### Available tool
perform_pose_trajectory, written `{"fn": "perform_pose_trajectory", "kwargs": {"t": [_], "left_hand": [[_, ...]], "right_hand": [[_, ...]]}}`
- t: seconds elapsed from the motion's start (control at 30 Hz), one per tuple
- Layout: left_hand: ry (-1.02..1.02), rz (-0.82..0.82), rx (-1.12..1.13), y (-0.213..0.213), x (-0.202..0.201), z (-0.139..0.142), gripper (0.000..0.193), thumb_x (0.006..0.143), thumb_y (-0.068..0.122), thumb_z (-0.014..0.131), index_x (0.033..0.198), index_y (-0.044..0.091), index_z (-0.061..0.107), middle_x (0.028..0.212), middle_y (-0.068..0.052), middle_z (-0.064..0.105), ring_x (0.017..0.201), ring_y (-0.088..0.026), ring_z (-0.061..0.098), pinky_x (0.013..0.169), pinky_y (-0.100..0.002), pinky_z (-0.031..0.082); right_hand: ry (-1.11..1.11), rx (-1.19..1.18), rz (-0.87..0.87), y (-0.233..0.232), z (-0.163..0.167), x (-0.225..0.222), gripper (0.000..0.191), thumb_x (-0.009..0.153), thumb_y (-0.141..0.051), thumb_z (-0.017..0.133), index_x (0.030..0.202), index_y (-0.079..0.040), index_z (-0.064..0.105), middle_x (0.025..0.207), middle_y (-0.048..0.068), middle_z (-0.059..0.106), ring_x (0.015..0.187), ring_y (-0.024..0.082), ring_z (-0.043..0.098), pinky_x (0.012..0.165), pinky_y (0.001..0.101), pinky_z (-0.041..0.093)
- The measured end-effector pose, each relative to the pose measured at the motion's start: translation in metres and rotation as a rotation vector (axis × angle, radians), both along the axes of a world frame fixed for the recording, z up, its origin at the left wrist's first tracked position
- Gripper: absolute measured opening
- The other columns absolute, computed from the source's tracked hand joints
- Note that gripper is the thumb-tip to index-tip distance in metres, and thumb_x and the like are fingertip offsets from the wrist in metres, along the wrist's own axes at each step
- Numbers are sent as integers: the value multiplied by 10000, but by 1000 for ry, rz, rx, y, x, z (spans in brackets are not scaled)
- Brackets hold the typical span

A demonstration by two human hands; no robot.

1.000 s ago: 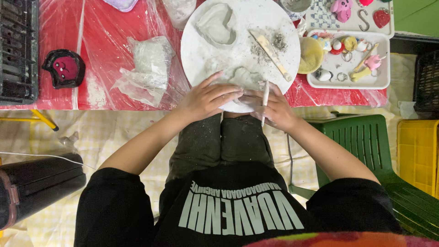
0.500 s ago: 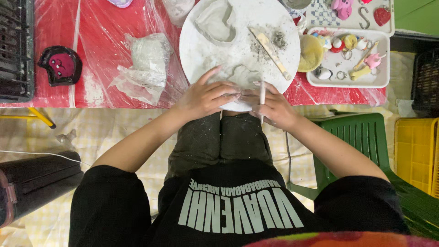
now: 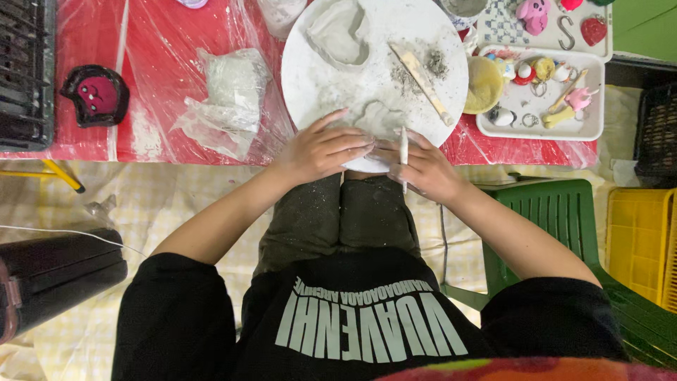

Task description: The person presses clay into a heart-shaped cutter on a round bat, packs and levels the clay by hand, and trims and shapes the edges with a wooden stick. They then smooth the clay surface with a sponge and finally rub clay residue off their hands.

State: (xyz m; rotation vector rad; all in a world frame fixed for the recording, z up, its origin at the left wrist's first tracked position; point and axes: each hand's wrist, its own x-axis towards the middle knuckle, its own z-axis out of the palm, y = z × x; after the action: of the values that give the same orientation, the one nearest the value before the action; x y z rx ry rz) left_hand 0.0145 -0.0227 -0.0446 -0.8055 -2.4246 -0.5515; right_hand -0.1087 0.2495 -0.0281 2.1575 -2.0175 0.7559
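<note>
As it looked from where I stood: the person sat at the red counter (image 3: 92, 42), both hands meeting at the near edge of a round white board (image 3: 317, 77).
Clay piece: a small flat grey clay piece (image 3: 377, 116) lay on the board, just beyond the fingertips, near the edge closest to the person.
Left hand: the left hand (image 3: 324, 149) lay palm down, its grip spread, fingers reaching toward the clay and pinching nothing.
Right hand: the right hand (image 3: 423, 169) pinched a thin white stick (image 3: 403, 152) upright between its fingers, the tip pointing at the clay.
Step in hand: by my reading, fine shaping of the piece, one hand steadying, the other guiding the stick.
What a further stroke would call for: I judged a light touch and a steady board, since soft clay marks easily.
Round about: a heart-shaped clay form (image 3: 338, 35) and a flat wooden tool (image 3: 423, 74) lay farther up the board; a plastic-wrapped lump (image 3: 233, 85) sat left of it, a tray of small figures (image 3: 493, 127) right.
</note>
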Motion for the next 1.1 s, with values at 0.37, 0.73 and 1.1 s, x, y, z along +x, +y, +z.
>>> {"fn": "perform_pose_trajectory", "kwargs": {"t": [0.37, 0.73, 1.1], "left_hand": [[1, 25, 44, 2, -1, 12, 453, 837, 176, 817, 1270, 106, 700, 1308, -6, 676, 1275, -177, 621, 1268, -535, 332], [-96, -28, 157, 1, 9, 28, 609, 882, 376, 808, 1371, 70, 614, 1321, -89, 687, 1262, -250, 649, 1180, -479, 464], [-74, 29, 187, 15, 12, 24, 636, 920, 338, 820, 1416, 41, 556, 1302, -104, 685, 1221, -278, 654, 1158, -476, 468]], "right_hand": [[-201, -106, 53, -13, 15, 1, 387, 884, -112, 813, 1086, -114, 484, 1326, 118, 696, 1332, 341, 615, 1233, 562, 364], [-499, -177, -250, -17, 17, 26, 450, 880, -155, 855, 1003, -143, 423, 1288, 140, 646, 1260, 353, 686, 1106, 449, 502], [-255, -185, -598, -36, 46, 61, 601, 846, -73, 912, 1117, -70, 376, 1369, 186, 653, 1419, 416, 432, 1169, 532, 360]]}}
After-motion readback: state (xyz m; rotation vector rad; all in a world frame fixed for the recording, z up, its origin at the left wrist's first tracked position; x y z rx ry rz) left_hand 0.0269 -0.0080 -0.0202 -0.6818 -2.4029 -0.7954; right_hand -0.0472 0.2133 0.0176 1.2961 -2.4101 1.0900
